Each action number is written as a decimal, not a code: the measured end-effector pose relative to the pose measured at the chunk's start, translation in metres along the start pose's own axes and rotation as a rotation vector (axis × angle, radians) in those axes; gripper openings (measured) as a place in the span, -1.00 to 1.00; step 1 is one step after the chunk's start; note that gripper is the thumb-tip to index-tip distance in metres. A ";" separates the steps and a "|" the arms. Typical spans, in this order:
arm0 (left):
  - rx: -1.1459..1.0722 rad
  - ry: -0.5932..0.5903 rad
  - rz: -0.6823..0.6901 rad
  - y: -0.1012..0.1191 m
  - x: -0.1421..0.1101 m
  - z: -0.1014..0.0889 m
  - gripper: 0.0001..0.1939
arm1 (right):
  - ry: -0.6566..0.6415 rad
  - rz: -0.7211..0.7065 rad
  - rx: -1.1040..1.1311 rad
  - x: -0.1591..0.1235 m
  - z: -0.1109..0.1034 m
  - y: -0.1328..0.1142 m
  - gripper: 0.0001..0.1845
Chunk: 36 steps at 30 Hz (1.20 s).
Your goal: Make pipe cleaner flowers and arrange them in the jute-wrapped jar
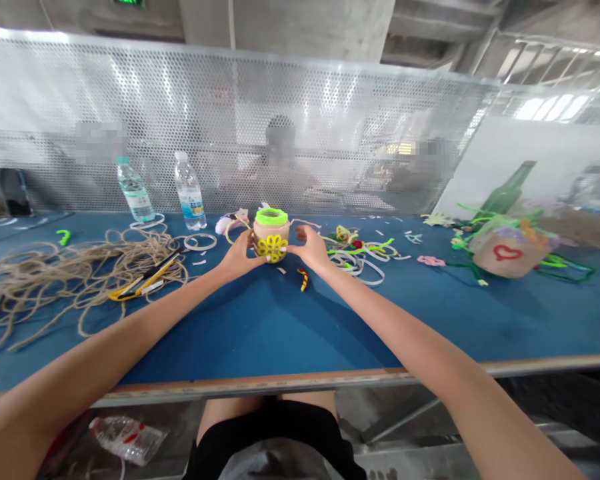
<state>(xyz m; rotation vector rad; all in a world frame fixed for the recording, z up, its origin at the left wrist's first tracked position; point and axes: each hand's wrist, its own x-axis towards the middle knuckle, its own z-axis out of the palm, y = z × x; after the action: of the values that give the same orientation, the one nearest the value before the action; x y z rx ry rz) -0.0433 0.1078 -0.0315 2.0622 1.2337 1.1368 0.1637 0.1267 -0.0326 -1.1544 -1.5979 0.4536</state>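
Observation:
A small jar (271, 230) stands upright on the blue table, with a bright green band round its rim and a pinkish-tan body. On its front sits a yellow looped flower (271, 248). My left hand (243, 255) grips the jar's left side, thumb on the front low by the petals and fingers round the side. My right hand (311, 248) touches the flower's right edge with the thumb; its bent fingers stand apart from the jar. Just in front lies a short red and yellow twisted piece (304, 279).
Tangled twine (80, 273) with a yellow-black utility knife (145, 277) covers the left. Two water bottles (190, 193) stand behind. Coloured strips (365, 257) lie to the right, then a decorated container with a red heart (507, 252). A perforated metal screen (330, 140) closes the back.

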 end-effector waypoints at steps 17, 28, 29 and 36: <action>-0.271 -0.145 0.080 -0.006 0.042 -0.005 -0.15 | -0.417 -0.087 0.344 0.026 0.003 -0.002 -0.29; -0.310 -0.223 0.210 -0.008 0.028 -0.005 0.07 | -0.434 -0.088 0.369 0.023 0.000 -0.003 -0.31; -0.304 -0.247 0.215 -0.007 0.029 -0.008 0.06 | -0.448 -0.090 0.377 0.023 -0.001 -0.003 -0.30; -0.273 -0.167 0.132 0.000 0.029 -0.008 -0.08 | -0.544 -0.073 0.459 0.021 -0.010 -0.004 -0.43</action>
<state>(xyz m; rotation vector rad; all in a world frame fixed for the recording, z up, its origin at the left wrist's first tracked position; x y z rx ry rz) -0.0423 0.1328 -0.0154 2.0055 0.8251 1.0974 0.1713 0.1398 -0.0147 -0.6457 -1.8501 1.0918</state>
